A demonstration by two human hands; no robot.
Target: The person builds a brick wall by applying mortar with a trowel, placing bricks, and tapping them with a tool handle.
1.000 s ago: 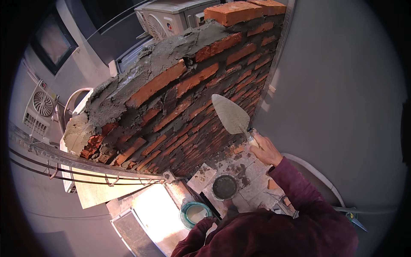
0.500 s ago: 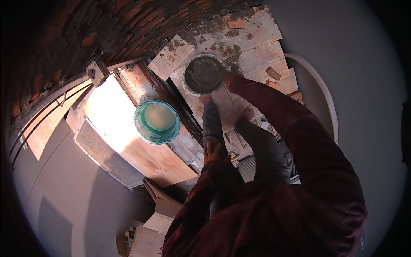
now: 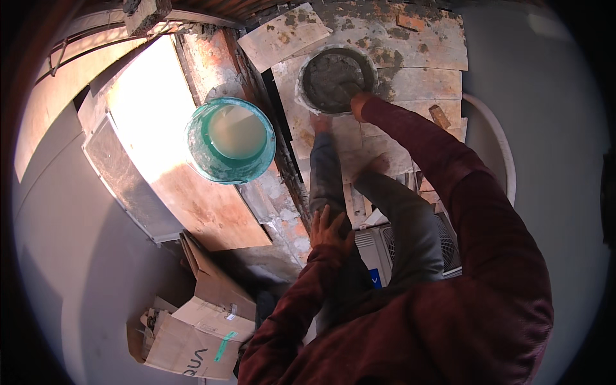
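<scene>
A round bucket of grey mortar (image 3: 332,70) stands on the wooden boards, close to my bare feet. At its near right rim, my right hand (image 3: 361,106) is closed around what looks like a trowel (image 3: 350,88). The trowel's mortar-coated blade dips into the mix, and my fingers hide its handle. Lower down, my left hand (image 3: 329,229) lies flat on my left leg, fingers spread, holding nothing. Left of the mortar, a teal bucket (image 3: 221,171) holds cloudy pale liquid and sits on the ledge of the wall.
Behind and left of the mortar lies a loose board (image 3: 285,37). Brick pieces (image 3: 440,117) rest on the planks at right. An outdoor fan unit (image 3: 449,247) is below my legs. An open cardboard box (image 3: 199,333) stands lower left; a pale curved hose (image 3: 500,138) is far right.
The view has shifted, bringing the buckets higher in the picture. My right hand, blurred at the mortar bucket's right side before, now shows sharply at its near right rim. My left hand stays on my leg.
</scene>
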